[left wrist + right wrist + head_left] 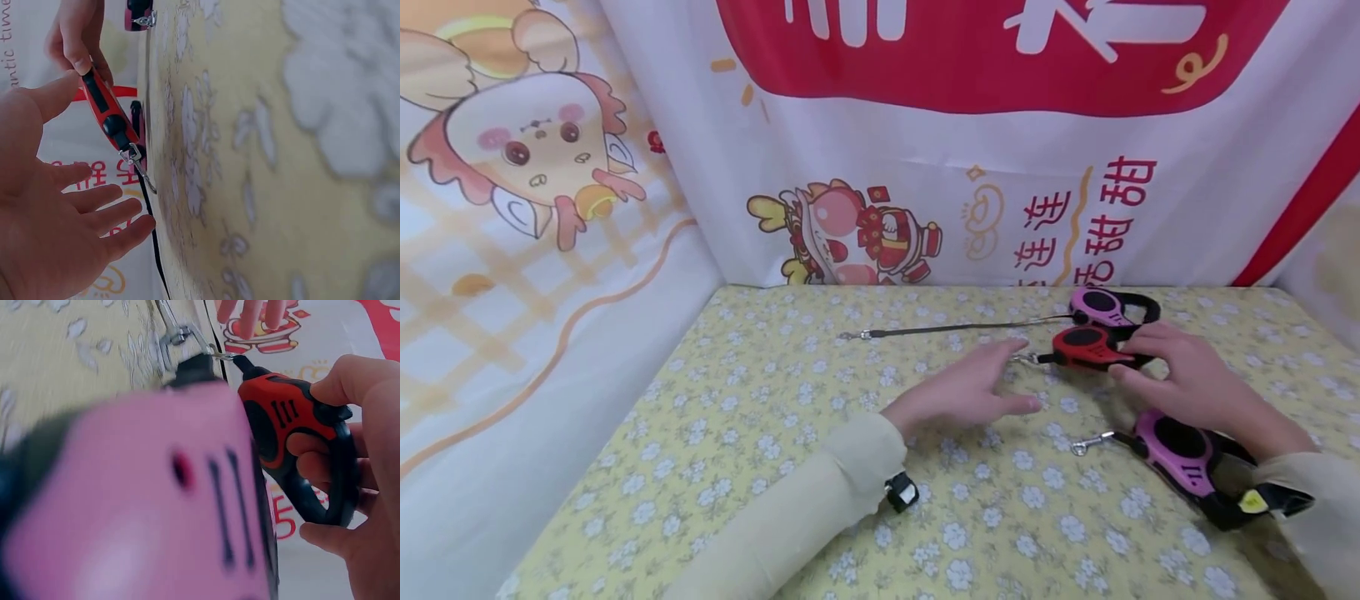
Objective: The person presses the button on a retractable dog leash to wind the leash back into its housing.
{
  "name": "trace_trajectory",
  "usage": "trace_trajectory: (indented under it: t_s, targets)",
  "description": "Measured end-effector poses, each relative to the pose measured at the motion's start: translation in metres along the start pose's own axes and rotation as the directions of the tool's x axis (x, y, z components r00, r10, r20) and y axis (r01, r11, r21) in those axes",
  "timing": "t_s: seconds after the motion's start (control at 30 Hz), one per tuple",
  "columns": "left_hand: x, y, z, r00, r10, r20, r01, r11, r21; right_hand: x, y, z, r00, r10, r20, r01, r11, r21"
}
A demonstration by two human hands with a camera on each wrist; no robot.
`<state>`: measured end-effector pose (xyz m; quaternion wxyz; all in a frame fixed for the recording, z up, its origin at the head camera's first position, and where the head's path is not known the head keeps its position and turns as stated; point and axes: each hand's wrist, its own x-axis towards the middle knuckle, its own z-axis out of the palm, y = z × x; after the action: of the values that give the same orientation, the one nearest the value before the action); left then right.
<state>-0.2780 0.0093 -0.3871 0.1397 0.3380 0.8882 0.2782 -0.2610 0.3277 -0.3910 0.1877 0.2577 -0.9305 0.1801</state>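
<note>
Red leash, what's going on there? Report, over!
Right hand grips red leash by handle. Left hand empty, near the clip. Nearer pink leash close by, might get bumped.

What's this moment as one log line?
right hand: grips red leash | left hand: spread, near metal clip | far pink leash: strap extended

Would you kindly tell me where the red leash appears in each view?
Head: the red leash is right of centre, slightly below mid-height.
Left wrist: upper left.
Right wrist: right of centre, beyond the blurred pink leash.
Shared landmark: the right hand, holding it in all three views.
</note>
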Motion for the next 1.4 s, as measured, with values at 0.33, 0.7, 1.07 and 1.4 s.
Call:
trace_trajectory:
  t_s: [0.33,0.7,1.07,1.4]
  targets:
    - [0.013,0.018,0.007,0.995,-0.011,0.096,0.009,1.000,0.027,-0.005,0.019,-0.015,0.978,0.012,0.206,0.000,0.998,-0.055]
    - [0.017,0.027,0.013,0.988,-0.069,0.139,0.068,0.998,0.013,0.001,0.033,-0.012,0.915,0.062,0.398,0.002,0.988,-0.157]
    - [0.009,0.018,0.010,0.995,-0.047,0.086,0.043,0.998,0.050,0.002,0.033,-0.017,0.903,0.038,0.429,0.040,0.984,-0.171]
    - [-0.032,-0.020,-0.023,0.994,-0.085,-0.067,0.085,0.996,-0.001,0.014,0.021,-0.035,0.926,0.151,0.346,-0.087,0.978,-0.192]
